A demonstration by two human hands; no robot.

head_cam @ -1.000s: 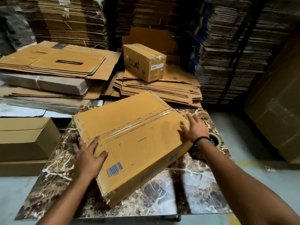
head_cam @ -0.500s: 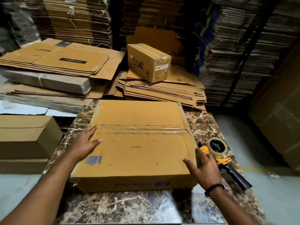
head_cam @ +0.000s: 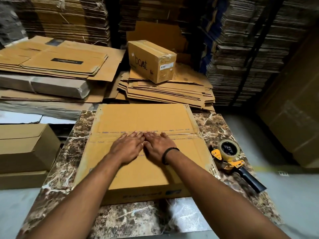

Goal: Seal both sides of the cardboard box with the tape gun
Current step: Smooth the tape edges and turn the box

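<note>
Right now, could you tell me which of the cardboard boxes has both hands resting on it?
The wide flat box on the marble table; both hands, left and right, press its taped seam.

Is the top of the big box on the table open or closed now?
Closed. The flaps of the box lie flat and clear tape covers the seam; left hand and right hand rest flat on it.

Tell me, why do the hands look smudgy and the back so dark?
In the head view, both the left hand and right hand are motion-blurred on the cardboard box; the cardboard stacks behind sit in dim shadow; the table shows pale glare.
</note>
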